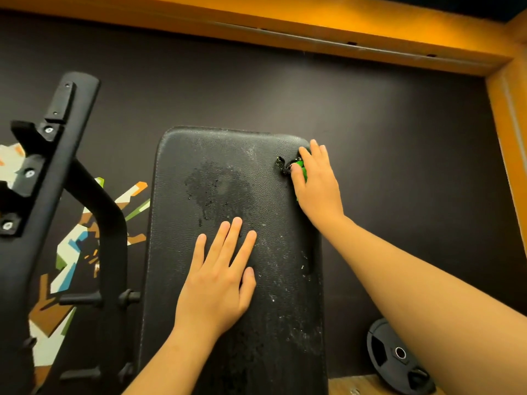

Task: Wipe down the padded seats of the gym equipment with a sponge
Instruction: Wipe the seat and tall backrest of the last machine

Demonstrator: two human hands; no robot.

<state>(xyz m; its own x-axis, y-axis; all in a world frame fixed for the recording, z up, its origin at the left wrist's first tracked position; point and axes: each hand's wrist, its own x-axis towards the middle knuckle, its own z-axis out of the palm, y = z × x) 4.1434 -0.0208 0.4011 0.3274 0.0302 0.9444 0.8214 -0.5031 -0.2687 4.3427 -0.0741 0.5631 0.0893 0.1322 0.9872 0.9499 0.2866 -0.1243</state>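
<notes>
A black padded bench pad [182,201] fills the middle of the view, with a dark wet patch near its top and pale streaks down its right half. My right hand [318,181] lies over a green sponge [301,166] at the pad's top right corner, fingers curved over it and thumb against its left side; only a sliver of green shows. A small torn spot [281,163] in the cover sits just left of the sponge. My left hand [221,276] rests flat on the pad's middle with fingers straight.
A black steel rack frame [65,166] with bolts and an adjustment knob stands to the left of the pad. A black weight plate [399,357] leans low on the right. Behind is a dark wall with a colourful graphic and an orange border.
</notes>
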